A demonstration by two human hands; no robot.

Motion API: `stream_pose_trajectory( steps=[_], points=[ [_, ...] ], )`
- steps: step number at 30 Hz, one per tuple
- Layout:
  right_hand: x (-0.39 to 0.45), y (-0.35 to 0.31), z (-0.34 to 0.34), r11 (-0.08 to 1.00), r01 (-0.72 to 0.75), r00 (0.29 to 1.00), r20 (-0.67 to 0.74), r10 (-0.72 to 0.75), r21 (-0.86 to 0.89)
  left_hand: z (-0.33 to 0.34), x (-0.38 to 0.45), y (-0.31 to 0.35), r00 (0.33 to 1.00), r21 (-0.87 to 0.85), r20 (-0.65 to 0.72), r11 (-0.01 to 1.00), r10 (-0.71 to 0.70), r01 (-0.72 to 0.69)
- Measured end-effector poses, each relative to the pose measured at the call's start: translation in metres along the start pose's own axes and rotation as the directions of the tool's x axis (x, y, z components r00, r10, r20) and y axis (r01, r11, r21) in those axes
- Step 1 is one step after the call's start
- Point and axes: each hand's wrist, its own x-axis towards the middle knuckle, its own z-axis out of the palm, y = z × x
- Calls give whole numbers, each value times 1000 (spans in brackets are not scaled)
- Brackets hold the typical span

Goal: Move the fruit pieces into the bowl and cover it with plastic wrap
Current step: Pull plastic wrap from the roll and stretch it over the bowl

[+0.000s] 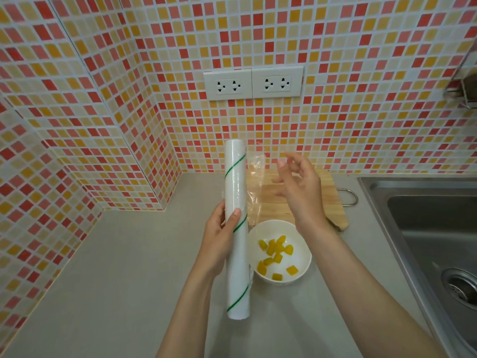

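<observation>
A white bowl (300,245) stands on the grey counter and holds several yellow fruit pieces (275,254). My left hand (222,239) grips a long white plastic wrap roll (236,192) with green spiral stripes, held upright just left of the bowl. A short loose flap of clear film (255,184) hangs off the roll's right side. My right hand (296,184) hovers above the cutting board with fingers spread and relaxed, a little right of the film flap, holding nothing.
A wooden cutting board (333,202) lies behind the bowl against the tiled wall. A steel sink (433,228) sits at the right, its drain near the edge. Two wall sockets (253,82) are above. Bare grey counter (116,267) spreads to the left.
</observation>
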Motion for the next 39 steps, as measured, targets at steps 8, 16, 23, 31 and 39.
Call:
stream_pose_trajectory(
  steps=[8,16,23,31,39],
  points=[
    [-104,67,-17,887,-445,791,412,453,-121,-3,3,4,997,-116,-15,991,-69,67],
    [-140,69,-19,890,-451,835,320,449,-70,-9,-1,3,993,-165,-61,982,-103,92],
    [-147,64,-12,907,-327,834,371,409,-266,-13,-4,6,994,-149,-78,987,-73,60],
    [-142,39,-24,945,-326,806,511,299,-39,-26,-2,14,986,-223,-146,974,-83,49],
    [-135,25,-28,988,134,821,566,-72,-70,-21,-11,15,994,-309,-55,948,-93,72]
  ],
)
